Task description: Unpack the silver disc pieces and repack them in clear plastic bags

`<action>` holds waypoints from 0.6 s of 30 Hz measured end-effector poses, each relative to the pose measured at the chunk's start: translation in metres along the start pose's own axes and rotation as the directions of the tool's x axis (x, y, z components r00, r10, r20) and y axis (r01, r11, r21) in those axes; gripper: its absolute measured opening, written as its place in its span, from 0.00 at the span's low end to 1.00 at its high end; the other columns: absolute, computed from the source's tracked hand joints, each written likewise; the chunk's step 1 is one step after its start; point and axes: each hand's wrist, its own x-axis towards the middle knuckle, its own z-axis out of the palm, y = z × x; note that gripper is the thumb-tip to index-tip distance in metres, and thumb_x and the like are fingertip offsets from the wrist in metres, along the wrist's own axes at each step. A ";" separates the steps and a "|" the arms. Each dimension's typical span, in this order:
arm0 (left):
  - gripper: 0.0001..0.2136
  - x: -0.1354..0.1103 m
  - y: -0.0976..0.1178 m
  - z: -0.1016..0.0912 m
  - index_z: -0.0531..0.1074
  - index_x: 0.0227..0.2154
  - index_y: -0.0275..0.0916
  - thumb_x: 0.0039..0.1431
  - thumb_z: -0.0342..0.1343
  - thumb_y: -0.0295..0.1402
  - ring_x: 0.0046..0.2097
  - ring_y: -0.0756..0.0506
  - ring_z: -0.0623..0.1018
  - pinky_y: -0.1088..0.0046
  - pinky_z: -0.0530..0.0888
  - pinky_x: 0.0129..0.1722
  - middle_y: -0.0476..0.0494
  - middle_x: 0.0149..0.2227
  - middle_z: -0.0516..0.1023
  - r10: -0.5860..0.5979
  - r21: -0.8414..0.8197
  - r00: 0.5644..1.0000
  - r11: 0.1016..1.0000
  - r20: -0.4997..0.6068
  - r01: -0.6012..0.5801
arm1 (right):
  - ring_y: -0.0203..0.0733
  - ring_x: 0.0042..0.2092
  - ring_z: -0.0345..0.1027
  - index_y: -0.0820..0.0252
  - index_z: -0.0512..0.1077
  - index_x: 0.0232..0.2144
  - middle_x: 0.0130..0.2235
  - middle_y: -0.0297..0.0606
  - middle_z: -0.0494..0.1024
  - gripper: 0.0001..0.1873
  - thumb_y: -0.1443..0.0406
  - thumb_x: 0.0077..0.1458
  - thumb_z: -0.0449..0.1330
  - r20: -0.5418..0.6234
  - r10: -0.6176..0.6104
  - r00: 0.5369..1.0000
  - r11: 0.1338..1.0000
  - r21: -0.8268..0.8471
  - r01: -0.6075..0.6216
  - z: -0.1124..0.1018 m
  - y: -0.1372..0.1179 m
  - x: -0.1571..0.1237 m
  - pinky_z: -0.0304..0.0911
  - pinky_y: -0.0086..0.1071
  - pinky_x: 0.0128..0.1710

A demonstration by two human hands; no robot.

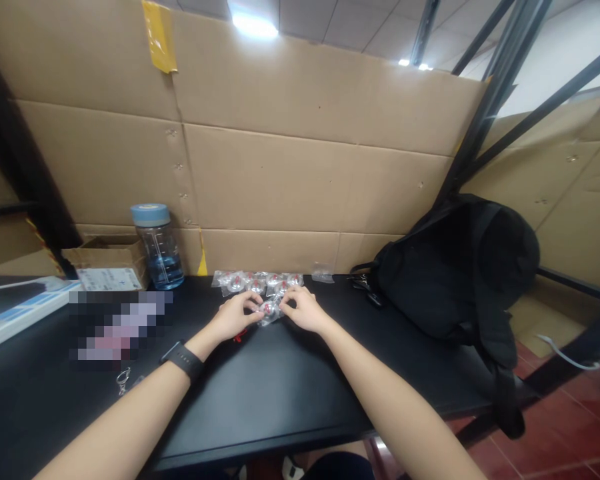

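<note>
Both my hands meet over a small clear plastic packet [269, 312] with a round white and red item inside, on the black table [280, 393]. My left hand [234, 316], with a black watch on its wrist, pinches the packet's left side with closed fingers. My right hand [303, 308] pinches its right side. Just behind them lies a row of several similar packets [253, 281]. A small red bit shows under my left hand.
A blue-lidded water bottle [158, 245] and a small cardboard box [109, 261] stand at the back left. A black backpack [455, 267] sits on the right. Cardboard walls [300, 173] close the back. A keyring [123, 381] lies near my left forearm.
</note>
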 end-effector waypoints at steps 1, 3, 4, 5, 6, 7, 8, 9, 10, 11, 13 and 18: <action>0.17 -0.001 0.001 0.000 0.73 0.41 0.44 0.49 0.63 0.44 0.42 0.41 0.81 0.67 0.72 0.46 0.49 0.36 0.84 -0.004 0.015 1.000 1.000 0.003 0.003 | 0.47 0.52 0.63 0.56 0.77 0.31 0.46 0.37 0.75 0.05 0.63 0.57 0.62 0.007 0.018 1.000 0.999 -0.033 -0.018 0.001 0.000 0.000 0.53 0.44 0.51; 0.18 -0.002 0.004 -0.001 0.70 0.44 0.45 0.51 0.62 0.43 0.43 0.41 0.81 0.65 0.70 0.47 0.49 0.36 0.84 -0.017 0.071 1.000 0.997 -0.012 0.018 | 0.48 0.51 0.62 0.56 0.77 0.30 0.46 0.37 0.75 0.05 0.63 0.57 0.62 0.018 0.046 0.999 0.994 -0.099 -0.044 0.004 0.002 -0.001 0.52 0.44 0.50; 0.17 -0.002 0.005 -0.003 0.69 0.44 0.45 0.52 0.61 0.42 0.43 0.41 0.81 0.64 0.69 0.49 0.50 0.37 0.84 -0.024 0.109 0.999 0.994 -0.029 0.027 | 0.48 0.50 0.62 0.56 0.77 0.29 0.45 0.37 0.75 0.06 0.63 0.57 0.62 0.022 0.052 0.998 0.990 -0.129 -0.049 0.004 0.003 0.000 0.51 0.44 0.49; 0.16 -0.002 0.006 -0.004 0.68 0.44 0.46 0.53 0.60 0.41 0.44 0.41 0.80 0.63 0.67 0.50 0.51 0.37 0.83 -0.027 0.150 0.998 0.988 -0.052 0.035 | 0.48 0.50 0.62 0.55 0.77 0.29 0.45 0.37 0.75 0.06 0.64 0.56 0.61 0.026 0.053 0.998 0.986 -0.157 -0.048 0.003 0.004 0.000 0.51 0.44 0.49; 0.14 -0.002 0.007 -0.005 0.68 0.43 0.46 0.55 0.59 0.40 0.44 0.41 0.80 0.62 0.66 0.51 0.51 0.38 0.83 -0.024 0.193 0.997 0.980 -0.075 0.038 | 0.48 0.50 0.61 0.55 0.77 0.28 0.45 0.38 0.75 0.06 0.64 0.56 0.61 0.025 0.053 0.998 0.982 -0.184 -0.048 0.001 0.007 0.001 0.50 0.44 0.49; 0.11 -0.001 0.007 -0.006 0.69 0.41 0.46 0.56 0.58 0.39 0.45 0.41 0.79 0.61 0.64 0.52 0.51 0.39 0.83 -0.014 0.237 0.995 0.971 -0.094 0.036 | 0.48 0.50 0.61 0.55 0.78 0.28 0.45 0.38 0.74 0.06 0.64 0.56 0.61 0.018 0.058 0.998 0.976 -0.210 -0.053 -0.002 0.010 0.003 0.50 0.44 0.49; 0.08 0.001 0.007 -0.007 0.70 0.38 0.45 0.57 0.57 0.38 0.46 0.41 0.79 0.60 0.63 0.53 0.50 0.40 0.83 -0.001 0.279 0.994 0.960 -0.110 0.032 | 0.48 0.50 0.61 0.55 0.78 0.29 0.46 0.39 0.74 0.06 0.63 0.56 0.61 0.002 0.068 0.998 0.970 -0.235 -0.066 -0.006 0.014 0.004 0.50 0.44 0.49; 0.05 0.003 0.007 -0.008 0.72 0.36 0.45 0.57 0.56 0.37 0.47 0.40 0.78 0.59 0.62 0.53 0.49 0.41 0.82 0.014 0.318 0.993 0.948 -0.121 0.026 | 0.49 0.51 0.60 0.55 0.78 0.30 0.46 0.39 0.74 0.06 0.62 0.56 0.61 -0.020 0.086 0.996 0.961 -0.260 -0.088 -0.012 0.020 0.006 0.50 0.44 0.50; 0.04 0.005 0.006 -0.008 0.73 0.34 0.45 0.58 0.55 0.37 0.49 0.39 0.77 0.58 0.61 0.53 0.48 0.42 0.82 0.026 0.352 0.991 0.936 -0.132 0.022 | 0.49 0.51 0.60 0.54 0.78 0.32 0.47 0.40 0.74 0.06 0.62 0.56 0.61 -0.045 0.113 0.993 0.951 -0.283 -0.121 -0.018 0.027 0.007 0.50 0.45 0.50; 0.05 0.007 0.004 -0.007 0.75 0.33 0.45 0.59 0.54 0.36 0.51 0.39 0.76 0.57 0.60 0.54 0.47 0.43 0.82 0.035 0.379 0.989 0.925 -0.145 0.023 | 0.50 0.52 0.60 0.54 0.77 0.34 0.48 0.40 0.73 0.06 0.62 0.55 0.61 -0.069 0.145 0.987 0.939 -0.305 -0.159 -0.024 0.036 0.009 0.50 0.45 0.50; 0.07 0.012 0.001 -0.006 0.77 0.34 0.46 0.59 0.53 0.34 0.54 0.37 0.73 0.55 0.59 0.55 0.45 0.45 0.81 0.046 0.414 0.984 0.910 -0.173 0.031 | 0.51 0.54 0.59 0.54 0.77 0.39 0.52 0.42 0.72 0.09 0.62 0.55 0.60 -0.091 0.203 0.975 0.913 -0.342 -0.222 -0.036 0.055 0.010 0.51 0.47 0.50; 0.12 0.016 -0.003 -0.002 0.79 0.38 0.49 0.59 0.51 0.31 0.58 0.35 0.68 0.52 0.58 0.55 0.43 0.50 0.78 0.088 0.454 0.982 0.891 -0.165 -0.003 | 0.60 0.61 0.53 0.51 0.75 0.48 0.63 0.43 0.66 0.16 0.59 0.58 0.57 -0.060 0.285 0.957 0.896 -0.338 -0.288 -0.045 0.096 0.011 0.51 0.58 0.52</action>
